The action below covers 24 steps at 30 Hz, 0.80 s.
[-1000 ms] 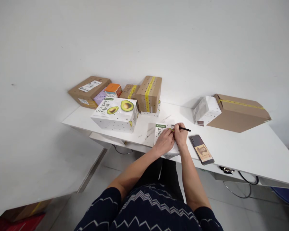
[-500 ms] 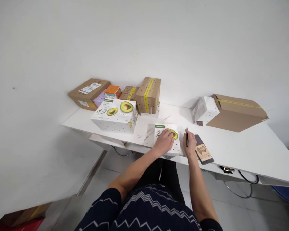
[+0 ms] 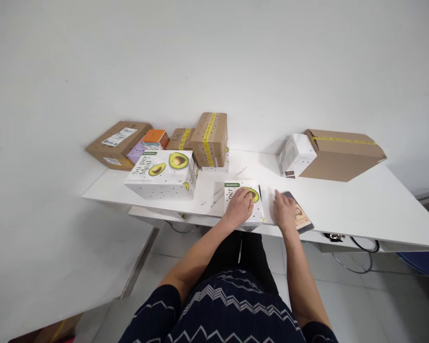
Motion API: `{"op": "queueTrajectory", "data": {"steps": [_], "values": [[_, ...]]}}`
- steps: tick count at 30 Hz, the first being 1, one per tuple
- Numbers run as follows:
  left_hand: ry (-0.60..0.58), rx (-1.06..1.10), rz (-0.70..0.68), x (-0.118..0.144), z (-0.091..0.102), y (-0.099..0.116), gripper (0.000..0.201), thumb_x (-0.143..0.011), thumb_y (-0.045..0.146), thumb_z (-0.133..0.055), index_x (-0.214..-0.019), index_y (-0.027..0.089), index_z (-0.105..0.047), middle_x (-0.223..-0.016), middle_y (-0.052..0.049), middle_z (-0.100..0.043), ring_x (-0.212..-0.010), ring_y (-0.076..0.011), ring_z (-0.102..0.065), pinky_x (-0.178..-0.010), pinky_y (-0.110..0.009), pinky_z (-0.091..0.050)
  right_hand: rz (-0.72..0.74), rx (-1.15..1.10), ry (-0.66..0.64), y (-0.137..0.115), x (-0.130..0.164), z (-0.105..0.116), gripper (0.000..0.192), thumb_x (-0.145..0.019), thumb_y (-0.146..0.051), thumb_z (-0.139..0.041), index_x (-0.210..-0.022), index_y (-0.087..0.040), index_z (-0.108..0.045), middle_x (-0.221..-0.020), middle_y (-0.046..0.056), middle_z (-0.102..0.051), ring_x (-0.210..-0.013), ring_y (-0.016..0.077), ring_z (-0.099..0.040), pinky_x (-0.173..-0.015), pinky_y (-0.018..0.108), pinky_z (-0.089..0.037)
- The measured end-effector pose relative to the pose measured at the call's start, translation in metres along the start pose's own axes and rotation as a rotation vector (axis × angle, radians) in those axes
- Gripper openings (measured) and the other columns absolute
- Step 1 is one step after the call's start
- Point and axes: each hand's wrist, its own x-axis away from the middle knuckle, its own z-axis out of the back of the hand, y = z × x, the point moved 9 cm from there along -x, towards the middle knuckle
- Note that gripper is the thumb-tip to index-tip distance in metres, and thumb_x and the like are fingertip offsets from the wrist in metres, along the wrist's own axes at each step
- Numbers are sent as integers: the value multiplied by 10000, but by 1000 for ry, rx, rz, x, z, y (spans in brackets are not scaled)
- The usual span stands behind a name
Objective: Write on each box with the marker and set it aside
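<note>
- Now that our right hand (image 3: 285,211) has left the box, it rests on the counter (image 3: 343,205) beside the phone (image 3: 300,218), fingers loosely apart; we cannot see the pen.
- Our left hand (image 3: 240,207) stays flat, fingers spread, on the small avocado box (image 3: 236,189).
- Beyond sits a larger avocado box (image 3: 160,174).

Plain white wall (image 3: 214,57) behind, evenly lit, unmarked. White bench (image 3: 361,209) stands against it, a second white surface (image 3: 57,267) adjoining at left. Pale tiled floor (image 3: 372,305) below; black cables (image 3: 357,259) hang under the bench.
</note>
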Motion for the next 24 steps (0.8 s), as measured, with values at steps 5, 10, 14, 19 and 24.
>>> {"op": "queueTrajectory", "data": {"steps": [5,10,14,19,24], "values": [[-20,31,10,0,-2,-1,218,-916,175,-366,-986,167,-572,-1077,-115,-601,-1135,-251,-541,-1050,-498,-439,-441,67,-55,83,36,16,749,-734,-590,-595,-1371,-224,-454,-1371,210,-433,-1203,422,-378,-894,587,-372],[-16,25,6,0,-4,-2,227,-924,178,-357,-999,151,-570,-1093,-125,-593,-1143,-252,-533,-1066,-486,-424,-406,13,-166,78,36,14,666,-754,-541,-572,-1345,-246,-484,-1356,144,-480,-1201,378,-400,-954,542,-354],[-16,28,8,0,-4,-1,229,-925,181,-355,-1000,159,-570,-1083,-122,-596,-1146,-255,-532,-1047,-494,-438,-427,-14,-118,66,31,20,602,-755,-465,-573,-1309,-235,-530,-1301,161,-525,-1177,377,-431,-940,558,-361],[-13,-9,-3,0,-3,0,222,-923,186,-358,-985,159,-570,-1077,-116,-593,-1121,-251,-544,-1035,-478,-447,-561,-362,-1,66,38,35,660,-658,-468,-651,-1260,-208,-579,-1175,149,-613,-1094,342,-518,-915,522,-413],[1,-20,-11,1,-3,1,215,-916,176,-369,-981,148,-572,-1071,-126,-591,-1123,-252,-540,-1057,-459,-428,-695,-1359,-2,23,42,46,581,-729,-575,-519,-1163,-200,-607,-1015,93,-685,-835,243,-644,-707,399,-533]]}}
